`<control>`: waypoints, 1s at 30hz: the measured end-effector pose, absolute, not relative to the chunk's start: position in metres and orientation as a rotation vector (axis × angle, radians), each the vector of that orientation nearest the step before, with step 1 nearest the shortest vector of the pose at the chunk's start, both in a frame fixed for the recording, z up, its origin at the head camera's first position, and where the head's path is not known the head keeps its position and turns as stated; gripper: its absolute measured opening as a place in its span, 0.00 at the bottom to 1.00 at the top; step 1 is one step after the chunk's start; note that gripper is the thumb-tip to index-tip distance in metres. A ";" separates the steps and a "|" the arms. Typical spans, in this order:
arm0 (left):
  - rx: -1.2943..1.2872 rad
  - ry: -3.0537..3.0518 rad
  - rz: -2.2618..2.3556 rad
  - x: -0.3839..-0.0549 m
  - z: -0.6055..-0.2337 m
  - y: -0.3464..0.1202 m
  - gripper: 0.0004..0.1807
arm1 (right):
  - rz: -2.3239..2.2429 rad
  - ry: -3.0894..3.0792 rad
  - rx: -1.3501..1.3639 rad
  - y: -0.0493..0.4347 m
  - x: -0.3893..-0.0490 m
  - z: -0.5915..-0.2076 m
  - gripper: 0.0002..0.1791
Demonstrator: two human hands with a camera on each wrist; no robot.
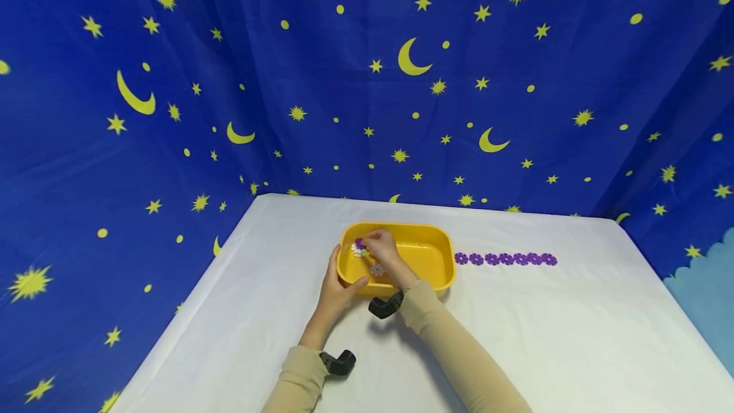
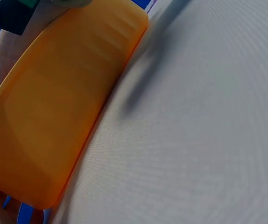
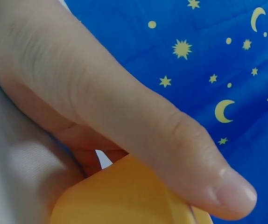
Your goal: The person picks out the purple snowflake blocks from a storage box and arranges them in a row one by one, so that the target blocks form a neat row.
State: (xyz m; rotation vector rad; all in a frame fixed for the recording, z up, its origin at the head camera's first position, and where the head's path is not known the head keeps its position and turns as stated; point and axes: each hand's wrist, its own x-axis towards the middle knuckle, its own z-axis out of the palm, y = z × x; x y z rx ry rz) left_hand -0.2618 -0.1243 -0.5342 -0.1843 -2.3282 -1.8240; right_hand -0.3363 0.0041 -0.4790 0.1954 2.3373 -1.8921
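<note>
My left hand point(image 1: 335, 285) holds the left end of a yellow plastic tub point(image 1: 429, 231), its thumb on the near rim and its fingers round the left side. The tub's long outer wall point(image 2: 54, 102) fills much of the left wrist view. Inside the tub's left half, my right hand point(image 1: 383, 248) pinches a purple flower-shaped disc point(image 1: 359, 242) at its fingertips. A white flower-shaped disc point(image 1: 358, 251) overlaps it in the head view. Another pale mauve disc point(image 1: 376, 269) lies below the right hand. In the right wrist view, a thumb point(image 3: 185, 163) crosses the tub's rim.
To the right of the tub, several purple flower-shaped discs point(image 1: 506, 259) form a straight row on the white-covered table point(image 1: 573, 336). A blue curtain point(image 1: 344, 50) with yellow moons and stars rises behind and at both sides. Each wrist wears a black camera mount point(image 1: 338, 363).
</note>
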 end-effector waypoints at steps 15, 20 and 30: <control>-0.197 -2.328 -1.885 -0.249 -0.507 -0.121 0.52 | -1.773 2.199 -0.020 -0.001 -0.339 -0.480 0.20; -0.221 -2.328 -1.901 -0.244 -0.498 -0.121 0.52 | -1.812 2.104 -0.049 -0.003 -0.336 -0.479 0.20; -0.231 -2.306 -1.927 -0.244 -0.500 -0.121 0.52 | -1.922 1.881 -0.020 -0.003 -0.339 -0.478 0.26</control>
